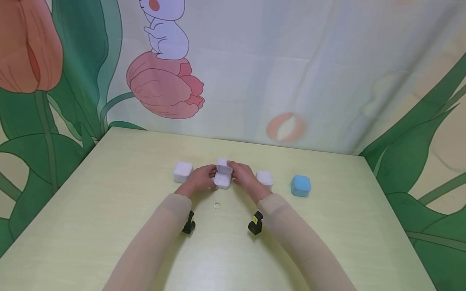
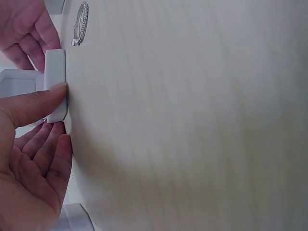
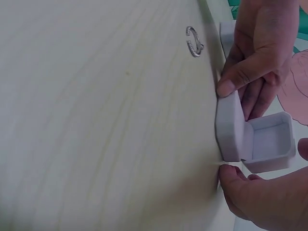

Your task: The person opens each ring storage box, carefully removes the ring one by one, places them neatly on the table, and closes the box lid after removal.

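Left fingers [image 2: 58, 161] pinch open white box [image 3: 229, 127]; right fingers' [image 3: 233, 178] grip, cannot tell.
Only the head view shows the blue box [image 1: 300, 186].

Head view's up high, back from the grip, looking forward and down over the table [image 1: 225, 258]; left wrist's in close, low, tipped sideways, facing the box [image 2: 56, 70] from the grip's left; right wrist answers from its right; all three share box and ring [image 2: 84, 23].
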The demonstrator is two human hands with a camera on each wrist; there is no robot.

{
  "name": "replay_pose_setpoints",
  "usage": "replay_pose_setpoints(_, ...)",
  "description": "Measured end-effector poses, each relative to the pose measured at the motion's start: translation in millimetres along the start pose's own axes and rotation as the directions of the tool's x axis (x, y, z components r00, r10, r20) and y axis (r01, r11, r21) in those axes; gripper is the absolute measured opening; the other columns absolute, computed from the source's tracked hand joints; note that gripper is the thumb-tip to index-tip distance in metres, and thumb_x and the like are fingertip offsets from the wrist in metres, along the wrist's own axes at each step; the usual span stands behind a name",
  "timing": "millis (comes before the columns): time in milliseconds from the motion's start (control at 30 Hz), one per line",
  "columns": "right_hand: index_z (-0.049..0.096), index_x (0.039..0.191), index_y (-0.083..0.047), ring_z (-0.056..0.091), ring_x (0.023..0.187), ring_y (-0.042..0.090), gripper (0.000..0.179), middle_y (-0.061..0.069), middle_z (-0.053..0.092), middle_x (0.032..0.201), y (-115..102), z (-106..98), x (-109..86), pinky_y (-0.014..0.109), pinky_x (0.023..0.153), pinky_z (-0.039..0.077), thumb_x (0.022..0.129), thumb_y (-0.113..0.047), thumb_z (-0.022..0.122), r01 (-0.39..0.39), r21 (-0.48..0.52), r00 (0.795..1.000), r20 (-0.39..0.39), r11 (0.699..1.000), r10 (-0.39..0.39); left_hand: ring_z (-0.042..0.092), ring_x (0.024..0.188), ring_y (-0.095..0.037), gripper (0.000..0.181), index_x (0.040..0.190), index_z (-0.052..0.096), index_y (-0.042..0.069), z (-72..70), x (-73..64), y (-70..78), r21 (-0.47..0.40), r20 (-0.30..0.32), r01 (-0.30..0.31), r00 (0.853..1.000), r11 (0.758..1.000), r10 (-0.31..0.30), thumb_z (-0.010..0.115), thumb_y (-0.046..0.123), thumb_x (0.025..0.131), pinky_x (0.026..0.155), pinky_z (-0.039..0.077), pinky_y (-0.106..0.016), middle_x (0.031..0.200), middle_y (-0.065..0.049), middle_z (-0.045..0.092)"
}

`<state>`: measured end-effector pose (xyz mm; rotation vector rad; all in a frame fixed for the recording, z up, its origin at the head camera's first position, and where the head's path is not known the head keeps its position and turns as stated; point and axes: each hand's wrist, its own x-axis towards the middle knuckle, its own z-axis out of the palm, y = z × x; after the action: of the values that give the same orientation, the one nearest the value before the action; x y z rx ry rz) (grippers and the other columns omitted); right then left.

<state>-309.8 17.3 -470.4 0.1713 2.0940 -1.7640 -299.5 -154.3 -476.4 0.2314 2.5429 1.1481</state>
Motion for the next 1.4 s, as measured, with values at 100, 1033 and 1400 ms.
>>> replay_pose_setpoints(100,0.041,0.153,0.004,0.047,0.147,0.033,0.063,0.021,0.049,0.157,1.2,0.3,-0.4,0.045,0.124,0.038,0.106,-0.038,0.048,0.013,-0.025,1.0,0.002,1.0,-0.013,0.045,0.149,-0.034,0.083,0.155,0.034,-0.006,0.0,0.2,0.7,0.004,-0.002,0.0,1.0,1.0,0.0,0.074,0.001,0.082,0.125,0.035,-0.042,0.159,-0.02,0.045)
replay_pose_setpoints(1033,0.029,0.157,0.008,0.035,0.154,0.036,0.059,0.024,0.035,0.164,7.1,-0.1,-2.5,0.045,0.128,0.031,0.111,-0.026,0.043,0.022,-0.029,0.998,0.061,0.999,-0.02,0.046,0.148,-0.033,0.084,0.155,0.033,-0.007,2.2,-2.6,0.4,0.019,0.002,-0.003,1.0,1.0,0.003,0.074,0.001,0.083,0.125,0.036,-0.042,0.16,-0.019,0.044)
replay_pose_setpoints(1400,0.031,0.156,0.009,0.036,0.153,0.034,0.056,0.024,0.037,0.164,5.2,2.9,-2.1,0.045,0.128,0.031,0.11,-0.021,0.043,0.024,-0.028,0.998,0.061,0.999,-0.022,0.046,0.148,-0.033,0.084,0.155,0.033,-0.007,0.2,-2.3,-1.4,0.027,-0.011,-0.006,1.0,1.0,0.006,0.074,0.001,0.082,0.125,0.035,-0.043,0.159,-0.019,0.045)
